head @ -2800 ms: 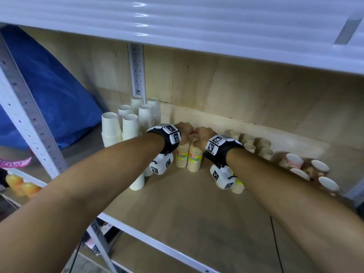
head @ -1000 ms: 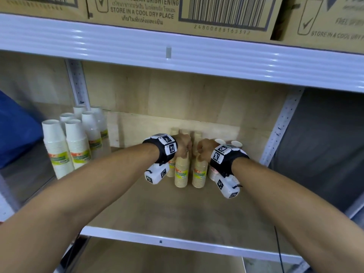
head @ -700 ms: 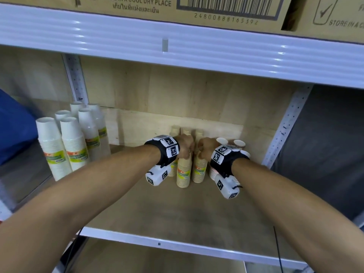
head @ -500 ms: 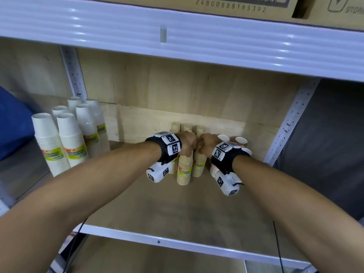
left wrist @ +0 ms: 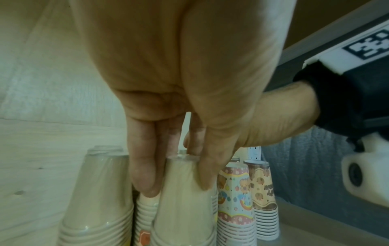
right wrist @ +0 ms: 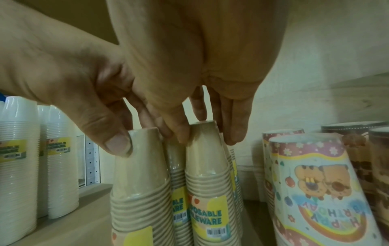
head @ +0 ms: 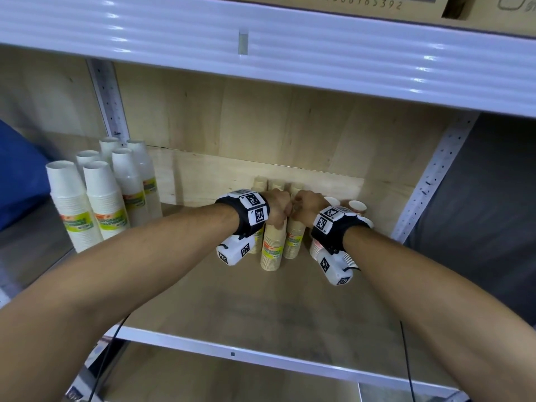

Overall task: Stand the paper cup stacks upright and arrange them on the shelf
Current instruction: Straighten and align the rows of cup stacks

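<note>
Two upright stacks of brown paper cups stand side by side on the wooden shelf [head: 290, 309], in front of more brown stacks at the back wall. My left hand [head: 278, 208] grips the top of the left brown stack [head: 271, 250], thumb and fingers [left wrist: 145, 166] down its sides [left wrist: 185, 199]. My right hand [head: 307, 204] grips the top of the right brown stack [head: 294, 242] in the same way [right wrist: 207, 138]. In the right wrist view both stacks, left [right wrist: 141, 174] and right [right wrist: 208, 169], rest with their bases on the shelf.
Several white cup stacks [head: 98, 204] stand at the shelf's left. Patterned birthday cup stacks [right wrist: 315, 183] stand just right of my right hand [head: 356, 206]. A white metal beam [head: 261, 47] runs overhead, and perforated uprights [head: 429, 181] flank the bay. A blue bag [head: 20, 175] lies far left.
Both hands keep hold of the two brown stacks and have pushed them slightly deeper, up against the brown stacks at the back. The head view has tilted down a little.
</note>
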Available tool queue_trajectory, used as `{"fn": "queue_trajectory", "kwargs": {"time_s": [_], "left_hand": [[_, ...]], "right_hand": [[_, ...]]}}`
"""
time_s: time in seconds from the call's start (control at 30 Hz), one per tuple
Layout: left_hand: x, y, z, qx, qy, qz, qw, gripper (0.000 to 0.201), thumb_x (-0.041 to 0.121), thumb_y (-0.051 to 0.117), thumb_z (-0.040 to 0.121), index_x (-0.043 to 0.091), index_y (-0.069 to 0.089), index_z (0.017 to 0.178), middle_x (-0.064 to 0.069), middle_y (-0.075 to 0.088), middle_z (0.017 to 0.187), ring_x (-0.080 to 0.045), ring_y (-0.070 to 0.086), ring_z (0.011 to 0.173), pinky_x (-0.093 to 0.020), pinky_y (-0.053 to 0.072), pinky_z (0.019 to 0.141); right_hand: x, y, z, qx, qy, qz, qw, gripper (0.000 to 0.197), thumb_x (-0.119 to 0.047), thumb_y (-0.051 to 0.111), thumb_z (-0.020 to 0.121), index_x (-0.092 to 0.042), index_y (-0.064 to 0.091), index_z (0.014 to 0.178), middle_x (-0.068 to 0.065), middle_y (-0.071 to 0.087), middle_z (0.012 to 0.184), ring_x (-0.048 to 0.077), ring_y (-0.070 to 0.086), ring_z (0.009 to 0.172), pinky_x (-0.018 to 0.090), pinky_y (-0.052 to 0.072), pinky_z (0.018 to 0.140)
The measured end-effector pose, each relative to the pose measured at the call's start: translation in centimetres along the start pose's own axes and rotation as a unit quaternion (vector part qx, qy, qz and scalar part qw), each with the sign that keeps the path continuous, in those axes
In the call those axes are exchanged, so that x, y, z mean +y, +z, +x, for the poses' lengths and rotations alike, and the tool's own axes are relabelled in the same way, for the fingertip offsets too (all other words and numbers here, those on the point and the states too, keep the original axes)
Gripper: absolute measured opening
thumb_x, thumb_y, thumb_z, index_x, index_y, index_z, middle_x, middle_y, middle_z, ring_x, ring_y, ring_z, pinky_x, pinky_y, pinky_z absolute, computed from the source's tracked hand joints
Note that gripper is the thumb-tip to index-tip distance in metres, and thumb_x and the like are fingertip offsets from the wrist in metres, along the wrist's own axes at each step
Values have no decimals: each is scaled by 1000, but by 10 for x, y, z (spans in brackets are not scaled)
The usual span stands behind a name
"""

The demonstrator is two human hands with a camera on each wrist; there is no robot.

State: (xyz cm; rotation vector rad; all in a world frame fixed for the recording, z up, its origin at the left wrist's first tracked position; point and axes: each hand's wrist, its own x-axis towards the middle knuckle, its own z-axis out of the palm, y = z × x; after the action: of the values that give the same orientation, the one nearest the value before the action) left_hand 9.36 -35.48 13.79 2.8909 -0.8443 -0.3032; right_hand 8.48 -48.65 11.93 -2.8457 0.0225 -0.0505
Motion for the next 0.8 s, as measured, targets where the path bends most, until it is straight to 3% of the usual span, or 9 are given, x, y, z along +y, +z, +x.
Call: {"fn": "queue_trajectory", "kwargs": {"time_s": [0.13, 0.27, 0.37, 0.43, 0.6, 0.8], "left_hand": [[-4, -8, -3, 2, 3, -15, 1000, 42, 19, 72, 84, 10, 63, 124, -7, 65, 120, -25, 61, 110, -38, 52, 94], [-11, -25, -15, 22, -14, -15, 1000, 44, 32, 74, 81, 16, 64, 121, 0, 64, 117, -21, 61, 106, -33, 53, 89], [-22, -47, -30, 51, -32, -7, 998, 46, 27, 75, 81, 20, 61, 124, 0, 59, 116, -20, 57, 102, -29, 49, 83], [-33, -63, -43, 73, -45, -4, 996, 42, 27, 74, 82, 23, 62, 122, 2, 56, 115, -18, 54, 96, -27, 44, 77], [-73, -101, -83, 120, -101, 6, 987, 45, 35, 73, 83, 25, 60, 125, 5, 50, 104, -17, 52, 98, -28, 45, 81], [-139, -131, -145, 179, -171, 14, 969, 39, 34, 72, 84, 24, 62, 121, 7, 45, 101, -15, 48, 96, -29, 45, 84]], "right_hand": [[-1, -9, -1, 27, 11, 20, 999, 37, -24, 60, 88, -8, 57, 122, 13, 59, 123, 30, 59, 111, 35, 50, 92], [-13, -20, -1, 57, 12, 12, 998, 38, -21, 60, 86, -13, 55, 123, 11, 55, 126, 28, 59, 109, 33, 51, 88], [-31, -32, -1, 54, -7, 15, 998, 46, -23, 61, 85, -15, 51, 129, 11, 52, 131, 28, 58, 113, 33, 51, 90], [-48, -38, -1, 60, -31, 9, 998, 47, -23, 61, 86, -14, 51, 131, 11, 51, 133, 27, 56, 116, 31, 49, 90], [-102, -40, 2, 58, -89, 14, 994, 44, -26, 64, 85, -14, 54, 126, 9, 55, 129, 26, 55, 115, 26, 43, 84], [-183, -29, -5, 36, -162, 37, 985, 37, -26, 64, 81, -17, 58, 117, 8, 61, 114, 27, 62, 97, 32, 53, 83]]}}
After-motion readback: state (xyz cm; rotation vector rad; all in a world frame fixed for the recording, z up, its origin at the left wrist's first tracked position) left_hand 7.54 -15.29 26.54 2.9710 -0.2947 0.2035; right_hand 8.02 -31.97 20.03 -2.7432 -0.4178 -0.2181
